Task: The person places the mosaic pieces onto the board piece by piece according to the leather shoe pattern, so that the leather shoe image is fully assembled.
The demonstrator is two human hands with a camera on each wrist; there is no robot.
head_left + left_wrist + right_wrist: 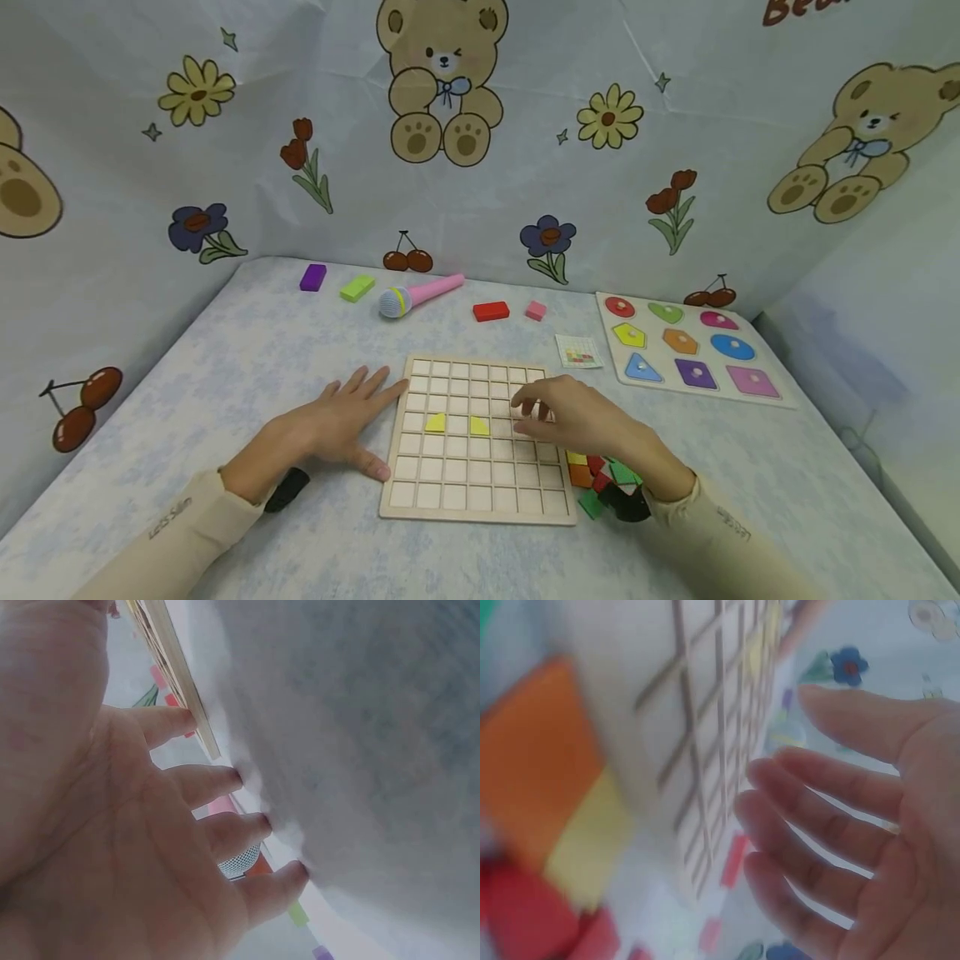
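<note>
A wooden grid board [450,497] lies on the table in front of the person. Two small yellow pieces, a left one [436,423] and a right one [479,427], sit in separate squares of one row. With fingers spread, the left hand [330,425] rests at the board's left side, its thumb and index fingertip at the frame; the left wrist view shows the palm [127,825] bare. Over the right columns hovers the right hand [581,412], fingers loosely bent. Nothing shows between its thumb and fingers [810,825] in the right wrist view.
Beside the board's lower right corner lies a pile of coloured tiles [622,473], partly hidden by the right wrist. Behind are a pattern card [578,352], a shape puzzle [652,317], a toy microphone [420,294] and several blocks, including a red one [491,312].
</note>
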